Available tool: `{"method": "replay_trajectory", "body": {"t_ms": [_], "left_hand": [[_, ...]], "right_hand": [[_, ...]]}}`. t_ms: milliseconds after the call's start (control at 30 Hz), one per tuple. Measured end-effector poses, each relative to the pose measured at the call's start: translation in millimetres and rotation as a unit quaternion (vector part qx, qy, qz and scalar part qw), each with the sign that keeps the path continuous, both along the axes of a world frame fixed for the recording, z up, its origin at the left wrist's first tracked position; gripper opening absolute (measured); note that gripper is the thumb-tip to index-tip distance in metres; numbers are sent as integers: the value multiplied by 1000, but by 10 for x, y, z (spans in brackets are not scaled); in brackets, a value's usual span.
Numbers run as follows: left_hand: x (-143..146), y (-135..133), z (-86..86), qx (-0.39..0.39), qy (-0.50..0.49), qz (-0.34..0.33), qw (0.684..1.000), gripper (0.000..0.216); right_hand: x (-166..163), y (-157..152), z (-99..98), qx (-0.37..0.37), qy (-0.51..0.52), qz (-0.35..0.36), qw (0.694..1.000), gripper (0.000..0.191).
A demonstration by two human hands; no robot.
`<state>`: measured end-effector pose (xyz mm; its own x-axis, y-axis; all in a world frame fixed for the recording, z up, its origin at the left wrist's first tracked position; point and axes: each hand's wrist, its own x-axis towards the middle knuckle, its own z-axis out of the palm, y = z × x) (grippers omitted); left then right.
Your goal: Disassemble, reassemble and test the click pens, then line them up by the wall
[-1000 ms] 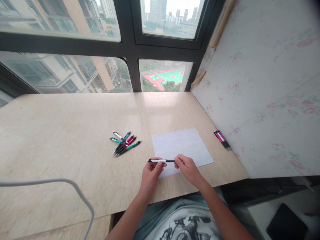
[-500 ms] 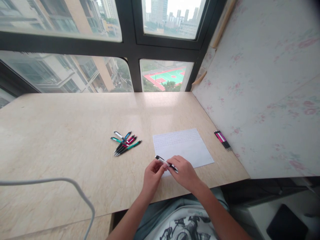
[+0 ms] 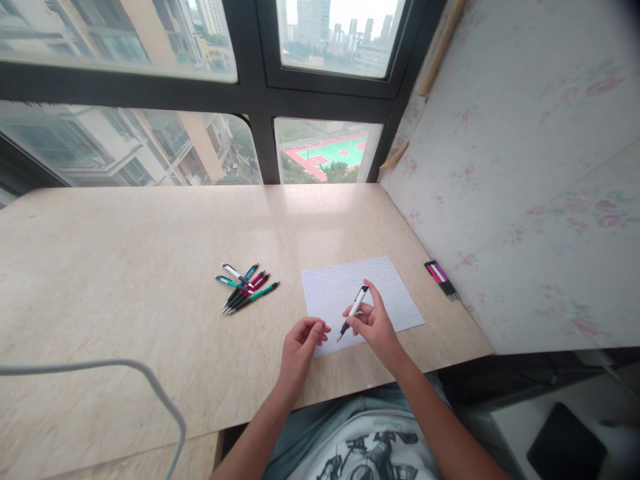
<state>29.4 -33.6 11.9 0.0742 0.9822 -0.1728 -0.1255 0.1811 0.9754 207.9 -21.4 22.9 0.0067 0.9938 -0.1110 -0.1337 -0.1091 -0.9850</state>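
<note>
My right hand [image 3: 375, 327] grips a white-and-black ballpoint pen [image 3: 356, 304] above the paper. The pen slants with its tip down to the left, and my index finger rests at its top end. Under it lies a sheet of paper [image 3: 400, 303] with handwriting across its upper part. My left hand [image 3: 303, 343] is at the paper's lower left corner, thumb against curled fingers, with nothing visible in them. Left of the paper, several pens [image 3: 250, 288] in green, blue, red and white lie in a crossed heap.
Several pens [image 3: 441, 279] lie side by side along the floral wall [image 3: 525, 200] at right. A grey cable [image 3: 135, 363] arches across the lower left. Windows [image 3: 325, 150] border the far edge of the marble-patterned desk [image 3: 125, 280].
My left hand has let go of the pen. My right hand has lifted it and turned it from lying across both hands to pointing tip-down, with the index finger at its top.
</note>
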Motion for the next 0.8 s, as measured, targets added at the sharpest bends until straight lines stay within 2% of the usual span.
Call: {"method": "replay_trajectory", "body": {"t_ms": [200, 367, 467, 533, 633, 800], "left_hand": [[-4, -4, 2, 7, 5, -10, 1000, 27], [0, -9, -17, 24, 30, -28, 999, 25], [-7, -17, -44, 64, 93, -48, 992, 21], [-24, -20, -69, 107, 172, -58, 978, 18], [-60, -15, -107, 177, 290, -54, 939, 15], [-84, 6, -140, 262, 370, -69, 889, 19]], "right_hand": [[27, 2, -5, 2, 22, -38, 999, 82], [15, 16, -30, -8, 39, -65, 997, 94], [9, 30, -78, -11, 35, -77, 996, 99], [17, 44, -122, -8, 29, -91, 995, 98], [44, 65, -185, -2, 24, -107, 994, 92], [93, 90, -239, 8, 28, -126, 992, 80]]}}
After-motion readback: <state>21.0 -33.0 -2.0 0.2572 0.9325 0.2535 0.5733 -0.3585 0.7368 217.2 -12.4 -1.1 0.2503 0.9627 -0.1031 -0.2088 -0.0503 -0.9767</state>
